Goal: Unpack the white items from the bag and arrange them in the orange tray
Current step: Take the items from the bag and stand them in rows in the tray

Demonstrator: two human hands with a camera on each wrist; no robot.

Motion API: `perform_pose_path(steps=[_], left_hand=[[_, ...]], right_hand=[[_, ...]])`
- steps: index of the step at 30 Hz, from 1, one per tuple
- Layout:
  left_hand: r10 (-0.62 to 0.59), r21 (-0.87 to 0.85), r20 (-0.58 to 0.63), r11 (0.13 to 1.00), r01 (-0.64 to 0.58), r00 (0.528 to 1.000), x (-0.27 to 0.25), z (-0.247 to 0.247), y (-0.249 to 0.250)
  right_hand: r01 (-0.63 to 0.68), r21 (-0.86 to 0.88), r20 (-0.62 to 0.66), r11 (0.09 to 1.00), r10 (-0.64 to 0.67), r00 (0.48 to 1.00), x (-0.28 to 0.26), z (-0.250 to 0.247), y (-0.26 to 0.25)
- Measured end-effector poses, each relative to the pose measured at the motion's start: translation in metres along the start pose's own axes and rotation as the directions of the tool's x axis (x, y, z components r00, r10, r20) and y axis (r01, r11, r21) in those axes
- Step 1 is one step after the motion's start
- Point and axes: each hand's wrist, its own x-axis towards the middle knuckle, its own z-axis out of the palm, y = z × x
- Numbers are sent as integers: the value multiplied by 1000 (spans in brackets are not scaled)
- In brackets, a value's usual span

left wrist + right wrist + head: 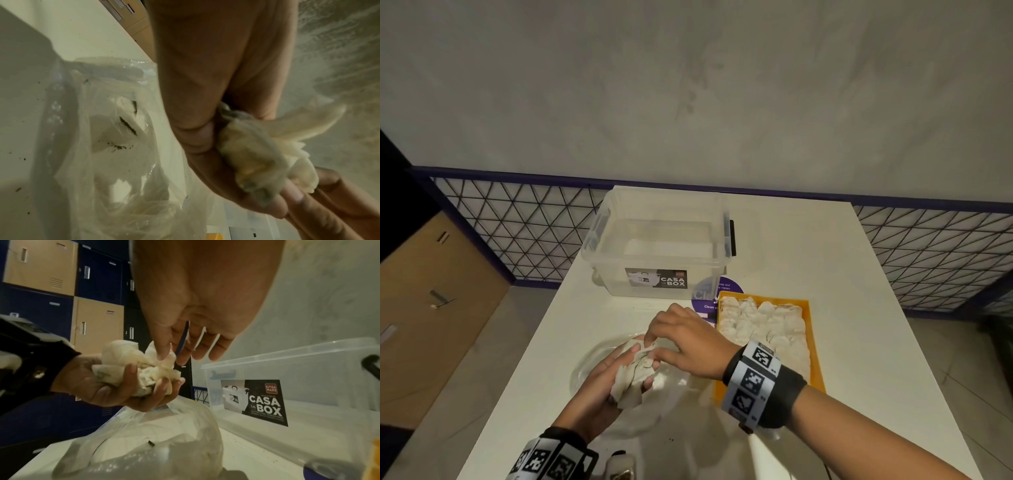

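Observation:
My left hand cups a crumpled bunch of white items above the clear plastic bag, fingers curled round it. My right hand reaches over from the right and pinches the top of the bunch between thumb and fingers. In the left wrist view the white bunch lies in the left palm. The orange tray stands just right of the hands, packed with several white items. The bag lies crumpled on the white table, with dark specks inside.
A clear lidless storage box labelled CASA BOX stands behind the bag. A purple round sticker lies between box and tray. The white table has bare surface to the right. A wire-mesh rail runs behind; lockers stand at left.

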Motion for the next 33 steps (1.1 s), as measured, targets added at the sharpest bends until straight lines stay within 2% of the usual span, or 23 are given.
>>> perform_pose_path(steps=[4,9,13,18,22,25,29,33], left_hand=[[-3,8,-1,1000,3,1000,0,0,1],[-25,-24,-9,999,25,1000,0,-3,1],[-25,-27,-23,999,24,999,0,-7,0],[-36,-54,-32,998,35,999,-1,-8,2],[-42,-58,-14,997,42,999,-3,-8,5],[-44,-72,-6,996,43,999,-5,-9,5],[-52,-57,32,997,54,998,-8,-9,6],[-57,-41,40,997,58,998,-10,-8,8]], right_hand=[[-81,87,-94,993,89,992,5,-12,-1],[-92,140,-182,986,117,976,15,-23,-1],[-126,135,-179,983,150,972,15,-31,2],[-294,87,-69,952,300,952,-1,-46,13],[-355,68,-106,932,361,927,-24,-64,30],[-483,34,-81,875,484,871,-54,-79,49],[-656,-75,2,751,658,753,-96,-81,77],[-724,-184,91,664,745,660,-126,-71,95]])
